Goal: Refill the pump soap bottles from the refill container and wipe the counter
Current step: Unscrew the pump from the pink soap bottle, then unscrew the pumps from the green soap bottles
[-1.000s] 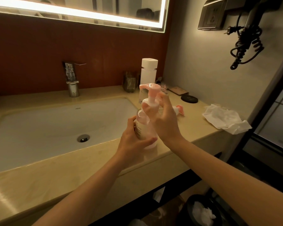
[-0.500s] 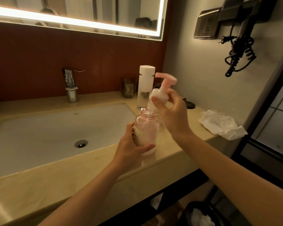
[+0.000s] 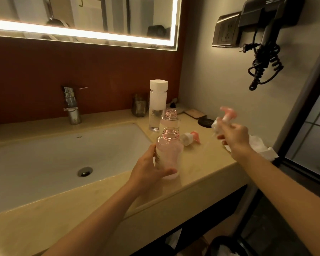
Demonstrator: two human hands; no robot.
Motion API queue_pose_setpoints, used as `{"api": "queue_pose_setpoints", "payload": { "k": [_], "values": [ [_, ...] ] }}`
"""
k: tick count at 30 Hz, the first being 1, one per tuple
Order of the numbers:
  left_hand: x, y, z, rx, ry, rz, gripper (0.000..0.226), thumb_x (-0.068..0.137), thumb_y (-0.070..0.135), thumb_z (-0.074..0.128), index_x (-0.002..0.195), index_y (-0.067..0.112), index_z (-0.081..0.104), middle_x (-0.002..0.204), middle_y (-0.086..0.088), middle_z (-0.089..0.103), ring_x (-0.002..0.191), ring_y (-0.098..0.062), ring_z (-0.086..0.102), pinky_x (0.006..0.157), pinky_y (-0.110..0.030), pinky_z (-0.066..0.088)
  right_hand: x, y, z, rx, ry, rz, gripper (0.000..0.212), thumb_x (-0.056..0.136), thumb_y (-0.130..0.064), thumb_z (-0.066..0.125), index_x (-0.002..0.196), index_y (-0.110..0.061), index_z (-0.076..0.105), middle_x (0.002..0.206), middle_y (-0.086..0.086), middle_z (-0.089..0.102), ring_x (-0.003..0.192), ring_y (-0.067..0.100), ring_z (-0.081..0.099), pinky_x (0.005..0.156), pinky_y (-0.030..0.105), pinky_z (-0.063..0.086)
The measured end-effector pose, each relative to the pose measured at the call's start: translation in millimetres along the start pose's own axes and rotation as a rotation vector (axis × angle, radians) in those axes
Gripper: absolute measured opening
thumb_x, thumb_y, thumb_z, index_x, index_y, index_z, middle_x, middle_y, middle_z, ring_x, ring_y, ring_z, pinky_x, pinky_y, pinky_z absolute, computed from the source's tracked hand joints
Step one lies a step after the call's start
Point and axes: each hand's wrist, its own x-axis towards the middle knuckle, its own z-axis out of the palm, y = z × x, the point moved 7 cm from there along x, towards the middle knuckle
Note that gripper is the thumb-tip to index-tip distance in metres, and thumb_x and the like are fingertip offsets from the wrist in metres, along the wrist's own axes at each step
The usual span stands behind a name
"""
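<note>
Beige counter (image 3: 201,172) with inset white sink (image 3: 44,163), lit mirror (image 3: 81,15) above. Left hand (image 3: 148,172): fingers wrap the uncapped translucent pink bottle (image 3: 169,154), upright near the counter's front edge; its label (image 3: 157,157) and the lettering on the white-capped refill container (image 3: 157,106) behind are unreadable. Right hand (image 3: 235,137): fingers clench a blurred pink-white pump head (image 3: 224,117) over the counter's right end.

Beige counter (image 3: 201,169) — white-capped container (image 3: 157,106), uncapped bottle (image 3: 170,121) just beside it, loose pump head (image 3: 189,138), crumpled tissue (image 3: 260,146).

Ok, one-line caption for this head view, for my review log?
Left hand grips an uncapped pink bottle on the counter beside the sink; right hand holds a pink pump head.
</note>
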Motion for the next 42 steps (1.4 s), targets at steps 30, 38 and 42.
{"api": "queue_pose_setpoints", "payload": {
  "k": [30,38,42],
  "values": [
    [18,2,22,-0.113,0.109,0.074,0.091,0.070,0.022,0.077,0.143,0.028,0.022,0.146,-0.003,0.037,0.131,-0.009,0.036,0.106,-0.020,0.029,28,84,29,-0.441,-0.187,0.153,0.061,0.087,-0.055,0.045,0.120,-0.005,0.050,0.116,0.015,0.054,0.096,0.030,0.060,0.078,0.040,0.054],
    [0,19,-13,-0.068,0.185,0.086,0.082,0.072,0.036,0.068,0.141,0.018,0.027,0.143,-0.007,0.040,0.129,-0.016,0.041,0.104,-0.021,0.032,-4,12,20,-0.236,-0.029,-0.097,0.041,0.092,-0.041,0.050,0.119,-0.010,0.052,0.115,0.010,0.058,0.099,0.021,0.056,0.084,0.034,0.049],
    [-14,34,-44,-0.099,0.241,0.105,0.074,0.076,0.038,0.061,0.139,0.017,0.030,0.140,-0.006,0.043,0.125,-0.016,0.045,0.101,-0.023,0.037,-39,-41,33,-0.133,-0.035,-0.234,0.030,0.092,-0.035,0.052,0.111,-0.011,0.056,0.103,0.005,0.060,0.087,0.014,0.054,0.076,0.027,0.048]
  ]
}}
